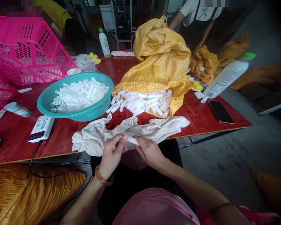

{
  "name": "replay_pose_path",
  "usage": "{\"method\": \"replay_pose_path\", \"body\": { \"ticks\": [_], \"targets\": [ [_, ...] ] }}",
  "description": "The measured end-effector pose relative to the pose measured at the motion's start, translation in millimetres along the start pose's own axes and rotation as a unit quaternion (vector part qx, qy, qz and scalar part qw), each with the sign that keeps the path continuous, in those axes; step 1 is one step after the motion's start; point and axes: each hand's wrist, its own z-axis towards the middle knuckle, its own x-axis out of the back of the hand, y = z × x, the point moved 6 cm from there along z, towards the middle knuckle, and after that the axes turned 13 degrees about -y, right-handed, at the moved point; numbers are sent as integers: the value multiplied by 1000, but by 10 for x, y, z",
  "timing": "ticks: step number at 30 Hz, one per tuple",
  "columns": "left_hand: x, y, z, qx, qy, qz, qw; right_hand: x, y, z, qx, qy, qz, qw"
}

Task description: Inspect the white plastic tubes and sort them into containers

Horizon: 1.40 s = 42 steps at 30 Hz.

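Between my two hands is a small white plastic tube [133, 141], held over the table's front edge. My left hand [114, 148] pinches its left end with thumb and fingers, and my right hand [150, 151] grips the right end. Just beyond lies a crumpled off-white cloth [91, 137]. Behind the cloth, a heap of similar white tubes [142, 101] spills from the mouth of a yellow woven sack [159, 59]. To the left, a teal basin [81, 117] holds many more of these tubes.
A power bank [41, 128] with a black cable and a small jar [17, 109] lie left. Pink crates [25, 53] stand behind them. At right are a phone [221, 112] and a tilted bottle [227, 78]; another bottle [104, 43] stands behind. Two people are across the table.
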Motion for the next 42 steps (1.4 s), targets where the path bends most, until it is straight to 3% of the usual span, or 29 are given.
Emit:
{"method": "replay_pose_path", "body": {
  "ticks": [2,4,6,9,11,14,17,19,21,24,26,27,30,33,35,38,40,42],
  "targets": [
    [-50,-14,21,16,36,-22,999,-24,35,5,-30,34,-101,994],
    [-82,-45,45,21,59,-43,997,-8,75,5,-47,53,-124,990],
    [-99,-79,79,11,58,-54,997,32,103,15,-32,34,-61,997],
    [-138,-108,126,-25,16,-55,998,46,83,41,37,-65,108,991],
    [-159,-145,122,-26,18,-68,997,41,81,38,45,-90,120,988],
    [-205,-255,72,15,84,-121,989,-6,133,19,-10,-18,-85,996],
    [-288,-401,104,44,136,-174,974,-118,158,62,-16,68,-293,953],
    [-322,-462,215,45,148,-187,970,-138,166,141,5,103,-356,929],
    [-324,-452,338,32,156,-189,969,-64,179,219,2,105,-360,927],
    [-305,-354,443,17,168,-183,969,141,240,274,-33,46,-225,973],
    [-296,-267,461,19,136,-163,977,227,268,264,-1,-27,-21,999],
    [-289,-212,460,16,101,-148,984,263,272,240,21,-59,85,994],
    [-241,-7,388,-23,-53,-77,995,341,281,118,36,-125,312,941],
    [-156,145,248,-74,-142,19,987,305,230,-2,9,-187,372,909],
    [-124,171,184,-82,-130,50,987,290,154,-28,29,-174,310,934],
    [-156,131,138,-54,-64,23,996,300,104,-22,19,-60,97,993],
    [-203,98,122,-33,-32,-8,999,304,116,-29,-24,-1,-12,1000],
    [-243,79,114,-26,-34,-22,999,302,120,-36,-25,2,-18,1000]
  ]
}}
